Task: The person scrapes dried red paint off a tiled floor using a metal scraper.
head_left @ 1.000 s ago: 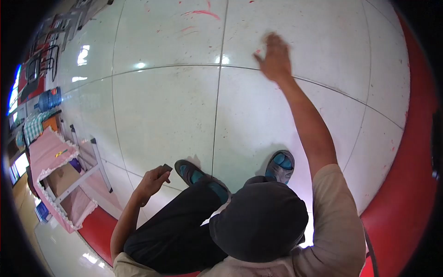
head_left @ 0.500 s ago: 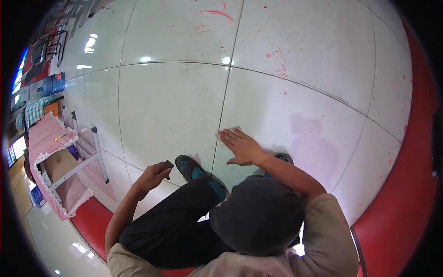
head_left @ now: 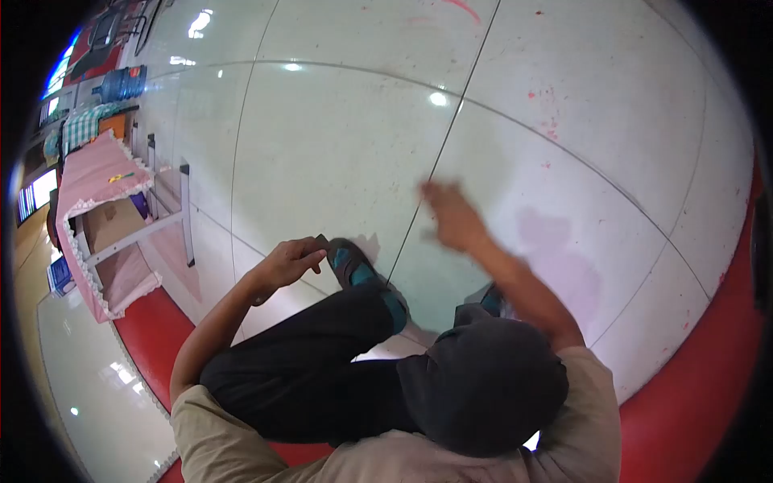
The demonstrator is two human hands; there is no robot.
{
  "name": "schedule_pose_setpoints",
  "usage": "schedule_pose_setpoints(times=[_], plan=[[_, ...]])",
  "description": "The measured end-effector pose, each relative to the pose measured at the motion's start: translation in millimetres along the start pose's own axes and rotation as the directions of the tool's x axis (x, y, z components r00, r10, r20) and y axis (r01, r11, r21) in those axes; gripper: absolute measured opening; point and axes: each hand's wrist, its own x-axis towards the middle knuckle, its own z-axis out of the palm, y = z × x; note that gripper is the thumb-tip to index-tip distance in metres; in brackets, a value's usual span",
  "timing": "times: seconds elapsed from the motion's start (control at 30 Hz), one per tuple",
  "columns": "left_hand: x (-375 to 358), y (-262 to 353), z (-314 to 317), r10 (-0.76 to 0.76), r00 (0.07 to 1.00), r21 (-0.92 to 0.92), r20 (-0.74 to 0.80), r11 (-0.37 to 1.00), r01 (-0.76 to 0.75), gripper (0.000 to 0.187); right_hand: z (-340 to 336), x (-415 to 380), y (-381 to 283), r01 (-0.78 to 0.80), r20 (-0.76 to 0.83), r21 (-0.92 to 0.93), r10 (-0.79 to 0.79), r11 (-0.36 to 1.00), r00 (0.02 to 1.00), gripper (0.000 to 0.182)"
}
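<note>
My left hand (head_left: 291, 264) is closed on a small dark object (head_left: 323, 241), above the dark shoe (head_left: 348, 259). The object is partly covered by the fingers, and I cannot make out what it is. To the right, my right hand (head_left: 456, 216) is over the pale tiled floor (head_left: 322, 145), near a dark tile joint. Motion smears its fingers, so their shape and anything in or under them cannot be made out. Red marks (head_left: 541, 113) show on the tiles beyond it.
Dark trousers and a dark cap (head_left: 491, 386) fill the lower middle. A pink lace-edged cloth (head_left: 101, 173) covers a metal-legged stand at left, with a blue water bottle (head_left: 122, 84) behind. Red surfaces (head_left: 692, 402) border the floor at right and lower left.
The floor and furniture have shifted in view. My right hand, earlier spread flat against the floor with a pale edge near its fingertips, is now blurred. My left hand still holds the dark object.
</note>
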Motion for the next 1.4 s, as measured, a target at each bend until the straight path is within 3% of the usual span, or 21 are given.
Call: schedule_pose_setpoints(times=[0.03, 0.1, 0.2, 0.23, 0.3, 0.37, 0.5, 0.57, 0.6, 0.63, 0.7, 0.83, 0.87, 0.97, 1.07, 1.1, 1.17, 1.23, 1.3, 1.37, 1.4], plan=[[-5.0, -0.1, 4.3, -0.039, 0.999, -0.025, 0.020, 0.999, 0.039, 0.034, -27.8, 19.7, 8.2, -0.219, -0.135, -0.081, 0.207, 0.972, 0.969, 0.090], [-13.0, 12.7, 4.9, -0.087, 0.996, -0.074, 0.035, 0.993, 0.089, 0.034, -25.7, 30.5, 13.4, -0.257, -0.455, -0.179, 0.152, 0.950, 0.877, 0.094], [-12.2, -6.3, -0.9, -0.045, 0.998, 0.007, 0.039, 0.999, 0.045, 0.032, 17.8, -6.7, -30.9, 0.067, 0.204, -0.025, -0.061, 0.997, 0.977, 0.102], [-9.8, -14.4, -1.0, 0.026, 1.000, 0.011, 0.006, 1.000, -0.027, 0.031, 21.0, -22.9, -37.6, 0.352, 0.170, 0.020, -0.350, 0.936, 0.921, 0.097], [-11.8, -2.5, -2.7, -0.003, 0.999, -0.092, -0.045, 0.996, -0.001, 0.031, 15.4, -10.9, -24.4, 0.183, 0.204, -0.007, -0.177, 0.983, 0.963, 0.098], [-12.1, 4.2, -0.6, -0.059, 0.997, -0.141, -0.054, 0.989, 0.051, 0.030, -14.7, 16.5, 19.2, -0.148, -0.108, -0.019, 0.145, 0.989, 0.983, 0.093], [-9.1, -7.2, 10.3, -0.037, 0.998, -0.080, 0.044, 0.996, 0.041, 0.031, -21.0, 4.6, 27.8, -0.414, -0.426, -0.136, 0.324, 0.900, 0.845, 0.088], [-5.8, 0.0, 10.6, -0.158, 0.980, -0.111, 0.118, 0.979, 0.171, 0.033, 13.1, -43.9, -17.9, -0.143, 0.031, -0.058, 0.145, 0.988, 0.989, 0.095], [-5.3, 13.2, 8.4, -0.194, 0.973, -0.052, 0.127, 0.978, 0.202, 0.033, 47.3, -67.2, -31.4, 0.020, 0.141, -0.056, -0.012, 0.998, 0.990, 0.095], [-5.6, 24.8, 7.1, -0.238, 0.962, 0.012, 0.135, 0.971, 0.239, 0.033, 85.4, -92.2, -26.1, 0.267, 0.023, -0.206, -0.268, 0.942, 0.963, 0.095], [2.0, 26.5, 10.0, -0.084, 0.991, -0.025, 0.109, 0.996, 0.087, 0.033, 42.5, -80.8, -23.1, 0.116, 0.203, 0.024, -0.118, 0.993, 0.972, 0.093], [17.3, 9.6, 13.1, 0.067, 0.990, 0.053, 0.124, 0.996, -0.074, 0.034, -26.1, -33.5, 2.4, -0.291, -0.419, -0.236, 0.173, 0.927, 0.891, 0.090], [23.5, 6.5, 13.2, 0.131, 0.984, 0.088, 0.119, 0.986, -0.141, 0.035, -12.4, -26.4, 1.6, -0.331, -0.433, -0.081, 0.266, 0.940, 0.861, 0.089], [16.2, 24.3, 9.3, 0.105, 0.988, -0.025, 0.117, 0.994, -0.102, 0.030, 33.3, -53.2, -43.1, 0.051, 0.099, 0.028, -0.054, 0.998, 0.994, 0.093], [5.7, 59.2, 10.2, -0.052, 0.993, 0.021, 0.101, 0.999, 0.051, 0.029, 20.3, -55.8, -23.7, 0.004, 0.066, 0.081, -0.009, 0.997, 0.998, 0.092], [10.0, 50.5, 11.6, -0.070, 0.990, -0.018, 0.123, 0.997, 0.073, 0.030, 10.4, -58.3, -3.5, -0.126, -0.131, 0.104, 0.139, 0.987, 0.982, 0.087], [23.7, 23.1, 13.5, -0.094, 0.979, -0.090, 0.183, 0.990, 0.112, 0.031, -48.5, -70.5, 39.5, -0.467, -0.372, 0.086, 0.463, 0.880, 0.805, 0.076], [35.4, 18.6, 19.8, -0.104, 0.967, -0.059, 0.233, 0.991, 0.121, 0.030, -65.0, -104.0, 92.0, -0.748, -0.634, -0.077, 0.546, 0.660, 0.547, 0.079], [51.9, 35.3, 22.2, -0.080, 0.957, -0.025, 0.278, 0.996, 0.091, 0.029, -52.7, -145.4, 89.5, -0.758, -0.520, -0.228, 0.582, 0.611, 0.625, 0.083], [64.8, 57.7, 31.6, -0.054, 0.937, 0.008, 0.345, 0.998, 0.055, 0.029, -45.6, -184.6, 59.8, -0.530, -0.113, -0.318, 0.523, 0.786, 0.845, 0.086], [94.9, 28.1, 39.5, 0.270, 0.905, 0.165, 0.328, 0.927, -0.337, 0.032, -47.1, -204.8, 56.6, -0.429, -0.016, -0.213, 0.436, 0.878, 0.900, 0.085]])
